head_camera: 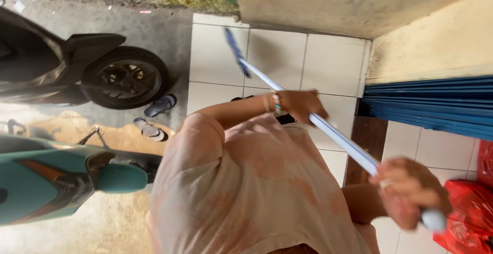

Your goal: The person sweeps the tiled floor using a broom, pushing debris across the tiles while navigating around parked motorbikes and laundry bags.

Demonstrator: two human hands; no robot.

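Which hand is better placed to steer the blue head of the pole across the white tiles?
Probably the left hand: it grips the pole midway, nearer the blue head. The right hand clasps the far top end, beside the red bag.

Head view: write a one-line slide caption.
Both hands, left hand and right hand, grip a long white-and-blue broom handle above a white tiled floor.

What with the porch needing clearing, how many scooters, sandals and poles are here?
scooters: 2, black scooter and teal scooter
sandals: 2, blue sandal and pale sandal
pole: 1, gripped by left hand and right hand
Total: 5
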